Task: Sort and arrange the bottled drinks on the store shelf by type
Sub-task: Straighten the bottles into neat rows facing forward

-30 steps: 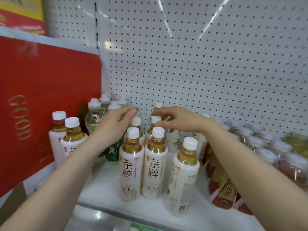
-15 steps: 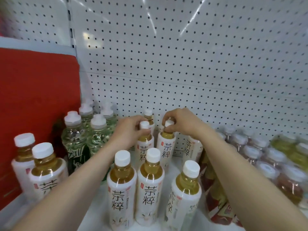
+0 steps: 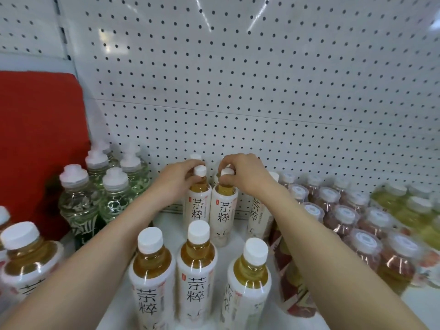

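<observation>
So both hands are pinched shut on necks of 2 white-labelled amber tea bottles at the back of the white metal shelf (image 3: 171, 225): left hand (image 3: 173, 178) on the left bottle (image 3: 197, 206), right hand (image 3: 245, 177) on the right bottle (image 3: 223, 208). I'd keep them upright, labels forward, and slide them snug against the pegboard back panel (image 3: 262, 91) without bumping the 3 front tea bottles (image 3: 197, 277).
</observation>
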A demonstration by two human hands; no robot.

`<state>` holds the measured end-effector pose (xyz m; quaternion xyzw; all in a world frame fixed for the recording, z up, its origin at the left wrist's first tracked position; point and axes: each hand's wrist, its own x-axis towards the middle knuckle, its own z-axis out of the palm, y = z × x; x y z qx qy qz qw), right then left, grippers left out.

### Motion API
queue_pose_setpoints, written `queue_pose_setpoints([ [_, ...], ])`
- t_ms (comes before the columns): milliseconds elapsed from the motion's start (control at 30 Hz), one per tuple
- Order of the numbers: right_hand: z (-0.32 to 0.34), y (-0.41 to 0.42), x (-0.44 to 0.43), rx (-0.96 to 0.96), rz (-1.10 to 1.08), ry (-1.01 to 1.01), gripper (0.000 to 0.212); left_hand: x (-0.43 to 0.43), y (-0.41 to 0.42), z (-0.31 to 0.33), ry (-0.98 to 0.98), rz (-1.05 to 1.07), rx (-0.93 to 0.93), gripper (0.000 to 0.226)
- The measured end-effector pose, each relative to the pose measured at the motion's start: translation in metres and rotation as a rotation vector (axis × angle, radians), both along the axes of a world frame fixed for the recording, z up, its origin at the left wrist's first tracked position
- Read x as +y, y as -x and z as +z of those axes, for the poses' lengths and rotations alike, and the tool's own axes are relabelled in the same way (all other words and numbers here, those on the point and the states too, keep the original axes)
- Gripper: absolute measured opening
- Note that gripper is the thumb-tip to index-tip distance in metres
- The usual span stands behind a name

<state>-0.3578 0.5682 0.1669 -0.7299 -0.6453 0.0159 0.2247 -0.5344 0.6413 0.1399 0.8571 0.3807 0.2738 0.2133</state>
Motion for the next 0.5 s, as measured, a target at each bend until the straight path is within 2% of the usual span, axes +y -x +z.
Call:
queue_pose_setpoints([
  [167, 0.012, 0.004, -0.024, -0.037, 0.009, 0.018, 0.031, -0.015, 0.023, 0.016, 0.088, -0.059, -0.032, 0.051],
  [233, 0.022, 0.013, -0.049, 0.021, 0.098, -0.034, 0.029, -0.033, 0.046, 0.027, 0.109, -0.073, -0.142, 0.036],
  [300, 0.032, 0.029, -0.073, 0.141, 0.264, 0.08, 0.025, -0.058, 0.07, 0.032, 0.193, -0.126, -0.295, 0.02],
  [367, 0.037, 0.051, -0.086, 0.132, 0.407, 0.314, 0.029, -0.084, 0.091, 0.03, 0.261, -0.173, -0.362, 0.023],
  [433, 0.037, 0.068, -0.088, 0.082, 0.477, 0.442, 0.031, -0.1, 0.106, 0.02, 0.282, -0.228, -0.337, 0.031],
  [500, 0.037, 0.076, -0.088, 0.024, 0.493, 0.441, 0.029, -0.11, 0.116, 0.01, 0.291, -0.27, -0.253, 0.032],
])
